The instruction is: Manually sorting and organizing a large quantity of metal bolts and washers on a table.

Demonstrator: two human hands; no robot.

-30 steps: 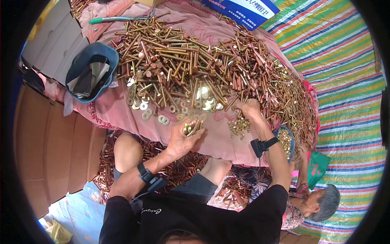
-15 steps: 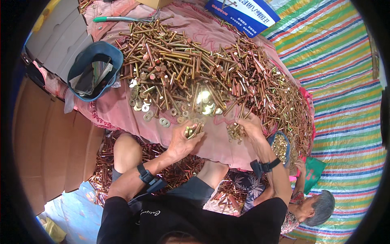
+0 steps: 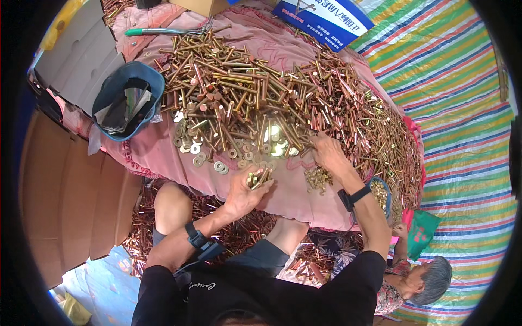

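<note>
Bolts, brass-coloured, heaped across a pink cloth, near edge well within reach of both hands. Left hand curled round a small bundle of bolts, ends poking out past the fingers, probably just to keep several under control in one palm. Right hand at the near edge of the heap, fingers narrowed toward the metal; can't tell about anything pinched there, too busy and small at the tips. Flat washers spread between heap and left hand, likely easier to pick singly that way. Little pile of small brassy pieces just below the right hand, probably parked for a short reach. More in a blue tub beside the right forearm, maybe as spare stock. Blue bin off left, seemingly out of the way.
</note>
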